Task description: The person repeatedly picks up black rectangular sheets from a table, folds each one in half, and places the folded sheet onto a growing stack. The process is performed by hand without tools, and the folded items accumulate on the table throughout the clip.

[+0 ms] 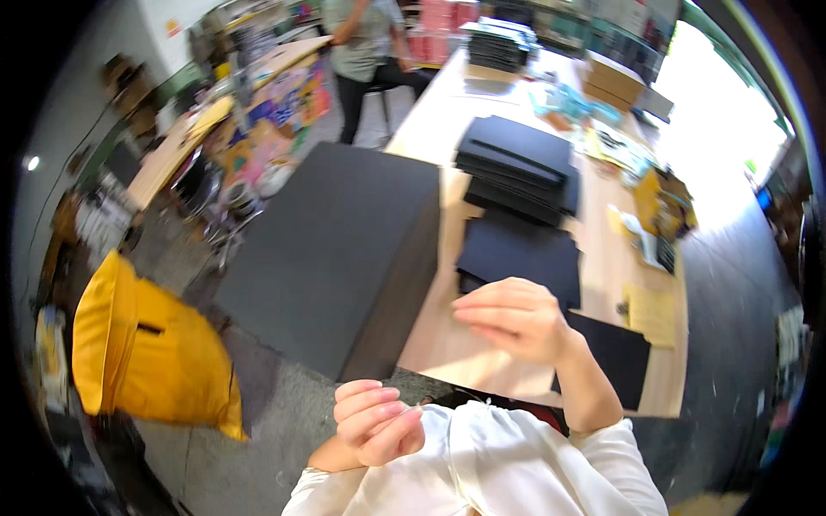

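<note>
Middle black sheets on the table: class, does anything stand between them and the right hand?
Nothing visible does: the right hand overlaps the near edge of the middle black sheets in this view, though whether they touch is unclear.

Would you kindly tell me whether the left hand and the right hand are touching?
Apart: the head view shows pale tabletop between the left hand and the right hand.
</note>
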### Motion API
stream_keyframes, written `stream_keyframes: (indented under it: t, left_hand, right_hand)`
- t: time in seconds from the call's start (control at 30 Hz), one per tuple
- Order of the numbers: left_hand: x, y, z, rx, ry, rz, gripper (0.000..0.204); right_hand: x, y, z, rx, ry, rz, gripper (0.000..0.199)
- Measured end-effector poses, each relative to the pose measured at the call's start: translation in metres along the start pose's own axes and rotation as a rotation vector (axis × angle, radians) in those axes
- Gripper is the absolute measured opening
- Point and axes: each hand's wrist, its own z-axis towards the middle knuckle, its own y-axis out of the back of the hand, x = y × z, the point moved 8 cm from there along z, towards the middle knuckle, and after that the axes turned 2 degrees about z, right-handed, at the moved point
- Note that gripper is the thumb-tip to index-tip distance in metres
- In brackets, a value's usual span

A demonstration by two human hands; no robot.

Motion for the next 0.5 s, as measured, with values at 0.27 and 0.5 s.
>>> stream_keyframes:
  t: [0.27,0.5]
  left_hand:
    - [0.042,0.058,-0.026,-0.236,0.343,0.252,0.018]
    - [0.053,0.062,-0.044,-0.27,0.408,0.296,0.02]
  right_hand:
    - [0.04,-0.104,0.087,0.407,0.353,0.319,0.028]
    - [0.033,-0.121,0.093,0.474,0.404,0.347,0.028]
